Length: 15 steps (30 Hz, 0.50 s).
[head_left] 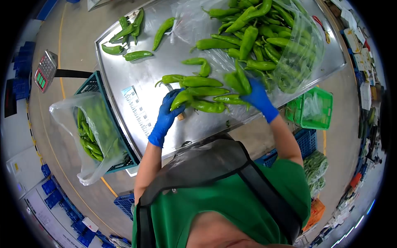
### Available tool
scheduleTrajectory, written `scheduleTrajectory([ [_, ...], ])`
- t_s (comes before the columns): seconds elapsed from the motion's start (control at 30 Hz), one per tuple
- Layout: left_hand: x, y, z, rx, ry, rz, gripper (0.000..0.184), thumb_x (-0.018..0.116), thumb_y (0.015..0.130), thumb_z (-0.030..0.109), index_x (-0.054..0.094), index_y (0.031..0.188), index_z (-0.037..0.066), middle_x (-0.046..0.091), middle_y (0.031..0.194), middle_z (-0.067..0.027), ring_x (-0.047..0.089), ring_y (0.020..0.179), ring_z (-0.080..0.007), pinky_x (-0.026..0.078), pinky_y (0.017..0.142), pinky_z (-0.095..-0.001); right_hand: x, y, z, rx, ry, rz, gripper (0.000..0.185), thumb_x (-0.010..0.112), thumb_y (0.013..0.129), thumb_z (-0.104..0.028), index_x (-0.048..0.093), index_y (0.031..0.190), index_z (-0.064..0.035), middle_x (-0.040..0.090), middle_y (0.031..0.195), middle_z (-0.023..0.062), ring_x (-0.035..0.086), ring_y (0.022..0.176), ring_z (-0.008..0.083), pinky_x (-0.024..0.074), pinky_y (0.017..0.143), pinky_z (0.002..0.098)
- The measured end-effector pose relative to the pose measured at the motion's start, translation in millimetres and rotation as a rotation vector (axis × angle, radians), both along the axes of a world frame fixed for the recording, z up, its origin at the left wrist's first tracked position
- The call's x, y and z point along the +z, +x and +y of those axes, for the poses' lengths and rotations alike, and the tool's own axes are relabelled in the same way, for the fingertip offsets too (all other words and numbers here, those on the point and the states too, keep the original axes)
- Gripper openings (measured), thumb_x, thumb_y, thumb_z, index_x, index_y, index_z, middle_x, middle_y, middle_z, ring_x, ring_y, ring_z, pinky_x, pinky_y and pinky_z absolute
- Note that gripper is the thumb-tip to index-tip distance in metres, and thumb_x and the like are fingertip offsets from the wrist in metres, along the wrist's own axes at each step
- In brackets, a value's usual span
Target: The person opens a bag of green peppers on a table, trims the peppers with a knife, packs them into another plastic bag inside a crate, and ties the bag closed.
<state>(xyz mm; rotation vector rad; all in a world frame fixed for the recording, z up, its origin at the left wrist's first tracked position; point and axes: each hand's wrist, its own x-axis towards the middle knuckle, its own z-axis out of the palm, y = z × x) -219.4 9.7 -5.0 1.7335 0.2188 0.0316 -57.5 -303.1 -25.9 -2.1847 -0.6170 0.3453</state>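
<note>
My left hand (167, 114), in a blue glove, is closed round a green pepper (180, 99) above the metal table (165, 140). My right hand (257, 98), also gloved in blue, holds green peppers (238, 82) at the near side of the large pile. Several loose peppers (202, 81) lie between my two hands. The large pile of peppers (248, 41) spills from a clear plastic bag (304, 49) at the back right. At the table's back left lie a few more peppers (138, 55). A printed sheet (135, 108) is left of my left hand.
A dark green crate (111, 111) with bagged peppers (89, 140) stands left of the table, by a scale display (45, 71). A green basket (324, 108) and blue crate (305, 143) are at right. Red-handled scissors (321, 25) lie near the right table edge.
</note>
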Motion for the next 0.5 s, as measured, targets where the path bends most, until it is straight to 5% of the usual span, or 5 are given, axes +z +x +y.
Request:
scheduleTrajectory([
  [0.07,-2.4,27.9,2.0,-0.296,0.380,-0.042,0.044,0.068,0.070,0.015,0.057,0.111,0.004,0.044,0.126,-0.0149,0.031,0.124,-0.0331,0.025,0.103,-0.0418,17.9,-36.8,-10.5,0.069,-0.116,0.213,0.075,0.071,0.057,-0.011,0.043,0.126,-0.0056,0.046,0.124,0.0192,0.047,0.112,0.0344,0.0392,0.093,0.0403],
  [0.17,-21.6,68.7,-7.1,-0.429,1.027,-0.132,0.053,0.071,0.064,0.024,0.053,0.111,0.007,0.043,0.123,-0.0162,0.028,0.126,-0.0358,0.018,0.102,-0.0563,-7.4,-57.2,-9.4,0.294,-0.521,-0.324,0.078,0.068,0.060,-0.012,0.037,0.132,-0.0073,0.045,0.125,0.0169,0.041,0.119,0.0322,0.0295,0.100,0.0440],
  [0.2,-22.1,82.2,-8.7,-0.452,1.107,-0.077,0.073,0.072,0.063,0.026,0.041,0.126,0.008,0.040,0.127,-0.0186,0.030,0.125,-0.0373,0.020,0.102,-0.0572,-13.9,-56.9,-5.0,0.277,-0.579,-0.392,0.078,0.067,0.060,-0.012,0.037,0.132,-0.0080,0.044,0.125,0.0162,0.041,0.119,0.0317,0.0287,0.100,0.0452],
  [0.37,-24.7,110.8,-20.5,-0.807,1.176,0.234,0.110,0.077,0.057,0.032,0.010,0.142,0.009,0.025,0.140,-0.0205,0.031,0.126,-0.0397,0.021,0.101,-0.0585,-28.0,-26.1,15.8,0.280,-0.790,-0.402,0.076,0.067,0.061,-0.016,0.037,0.131,-0.0096,0.046,0.121,0.0132,0.044,0.112,0.0296,0.0316,0.094,0.0453],
  [0.5,2.0,63.8,-27.7,-0.621,0.918,0.111,0.110,0.072,0.059,0.025,0.002,0.143,0.013,0.017,0.141,-0.0253,0.024,0.129,-0.0426,0.019,0.100,-0.0621,-32.6,3.7,-1.2,0.162,-0.512,-0.403,0.063,0.067,0.063,-0.018,0.047,0.122,-0.0094,0.056,0.099,0.0119,0.056,0.090,0.0279,0.0429,0.080,0.0413],
])
